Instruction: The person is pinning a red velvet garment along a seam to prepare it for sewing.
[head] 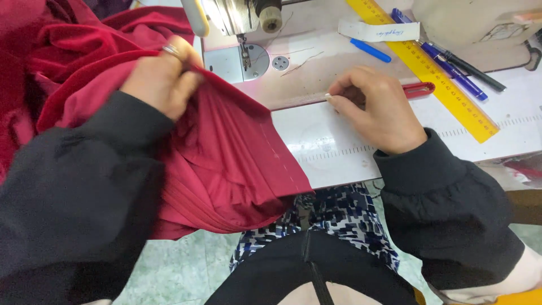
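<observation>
A: Red fabric (226, 152)?
B: At bench (339, 152) left edge, draped over the lap; stitched hem runs diagonally, needle towards near right.
A: Grips?
B: Left hand (161, 79) pinches the fabric; right hand (372, 107) fingertips pinched, contents unclear, beside red scissors (419, 89).

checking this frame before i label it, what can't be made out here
All in the head view:
- Right hand: the fingertips curl under on the table, so anything pinched is hidden.
- Red tool: mostly behind the right hand, kind unclear.
- Sewing machine: cut off by the top edge.
- Left hand: its fingers sink into the red fabric.
- Needle: too small to tell.
</observation>
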